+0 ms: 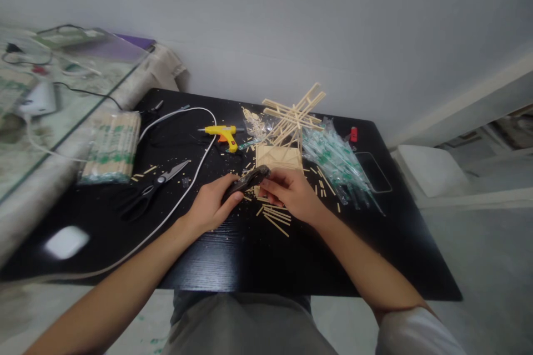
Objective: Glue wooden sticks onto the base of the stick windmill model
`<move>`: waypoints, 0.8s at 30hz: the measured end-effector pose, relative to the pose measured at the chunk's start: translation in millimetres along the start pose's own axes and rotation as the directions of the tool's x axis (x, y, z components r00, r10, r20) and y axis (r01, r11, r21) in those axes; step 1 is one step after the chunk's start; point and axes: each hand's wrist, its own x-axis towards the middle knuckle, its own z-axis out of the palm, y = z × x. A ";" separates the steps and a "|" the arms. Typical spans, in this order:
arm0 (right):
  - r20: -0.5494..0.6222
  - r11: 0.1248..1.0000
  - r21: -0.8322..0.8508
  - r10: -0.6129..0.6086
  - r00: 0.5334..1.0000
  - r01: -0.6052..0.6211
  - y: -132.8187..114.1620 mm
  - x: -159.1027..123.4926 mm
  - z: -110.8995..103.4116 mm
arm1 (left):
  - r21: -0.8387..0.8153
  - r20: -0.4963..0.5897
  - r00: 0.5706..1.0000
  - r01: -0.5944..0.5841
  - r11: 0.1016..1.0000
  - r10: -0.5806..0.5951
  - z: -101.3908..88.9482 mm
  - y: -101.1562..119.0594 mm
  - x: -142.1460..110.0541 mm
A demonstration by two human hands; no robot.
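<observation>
Grey clothing (245,327) shows below the black table (316,260); over it, the left hand (214,199) is closed around a dark tool (252,176), the right hand (291,194) curled at its tip, grip unclear. Beyond are a stick structure (295,115) and yellow glue gun (222,133).

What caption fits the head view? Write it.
Left hand holding a dark tool, right hand at its tip, near wooden sticks and a yellow glue gun.

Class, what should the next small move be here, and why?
Probably ease the right hand slightly back from the dark plier-like tool before the left hand squeezes: its fingertips sit right by the tool's head, above loose wooden sticks.
</observation>
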 end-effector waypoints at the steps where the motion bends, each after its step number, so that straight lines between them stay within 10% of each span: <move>1: 0.006 1.000 -0.003 -0.001 1.000 0.001 0.1 -0.1 -0.2 | 0.004 -0.001 1.000 0.003 1.000 -0.003 0.4 -0.7 -0.1; 24: -0.008 1.000 -0.008 -0.003 1.000 0.003 -1.8 -0.9 -0.1 | 0.021 -0.021 1.000 0.012 1.000 -0.011 2.2 -2.8 -1.2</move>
